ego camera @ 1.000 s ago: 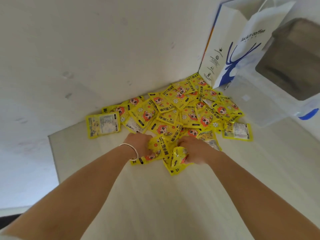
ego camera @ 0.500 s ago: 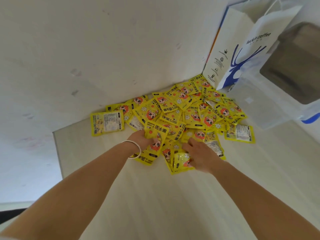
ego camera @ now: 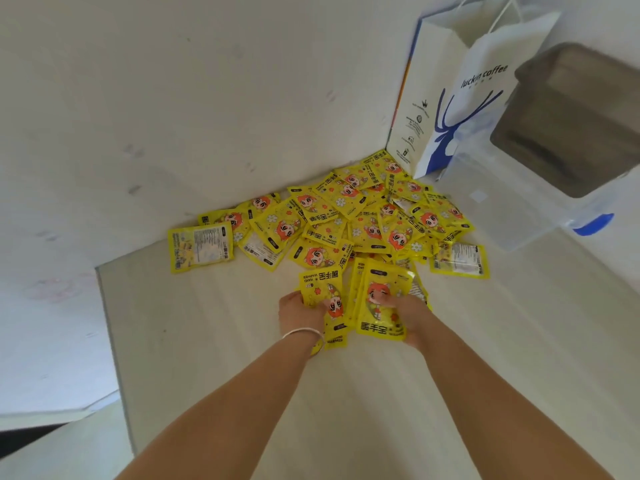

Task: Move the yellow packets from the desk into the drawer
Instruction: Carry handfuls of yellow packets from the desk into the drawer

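Covering the pale desk [ego camera: 346, 410] beside a white Luckin Coffee bag [ego camera: 460, 98], yellow hand-warmer packets [ego camera: 346, 216] lie heaped against the wall. Left hand [ego camera: 299, 311] grips one packet [ego camera: 322, 292], right hand [ego camera: 410, 315] another bundle [ego camera: 381, 306], long axes pointing away.

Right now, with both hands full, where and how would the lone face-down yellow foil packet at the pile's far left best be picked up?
The face-down yellow foil packet lies flat on the pale desk, its left and near edges clear of the pile. Probably best to come from the left or near side and pinch a free edge; its right edge touches neighbouring packets. Left hand is nearer than right hand.
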